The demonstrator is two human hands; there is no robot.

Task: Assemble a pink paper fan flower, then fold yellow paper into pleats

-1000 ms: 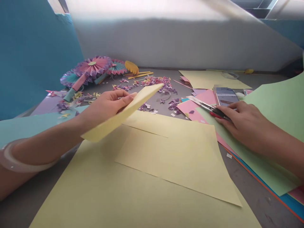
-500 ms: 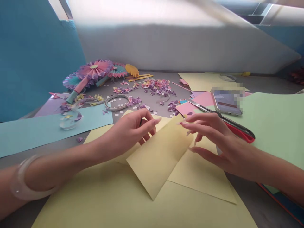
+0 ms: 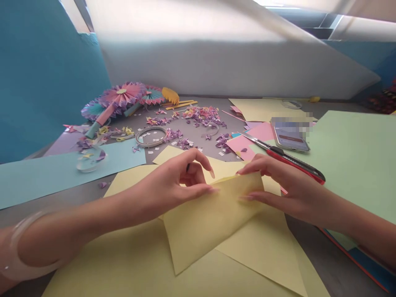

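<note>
A folded piece of pale yellow paper [image 3: 207, 218] lies across the middle of my view, and its top edge is bent over. My left hand [image 3: 176, 181] pinches its upper left part between thumb and fingers. My right hand [image 3: 278, 181] grips its right corner, with fingers on both sides. Under it lies a larger pale yellow sheet [image 3: 93, 276]. A clear bangle [image 3: 26, 243] circles my left wrist. Just beyond my right hand, a red and black utility knife [image 3: 287, 161] rests untouched on the papers.
A smartphone [image 3: 291, 138] lies beyond the knife on pink paper [image 3: 247, 144], with a green sheet [image 3: 355, 156] to the right and a light blue sheet [image 3: 62, 177] to the left. Paper fans [image 3: 120, 99], a tape roll [image 3: 151, 137] and purple scraps [image 3: 201, 117] lie farther back.
My right hand has let go of the knife, which now lies on the papers. Both hands have come to the yellow paper, and its fold has been pressed lower and flatter.
</note>
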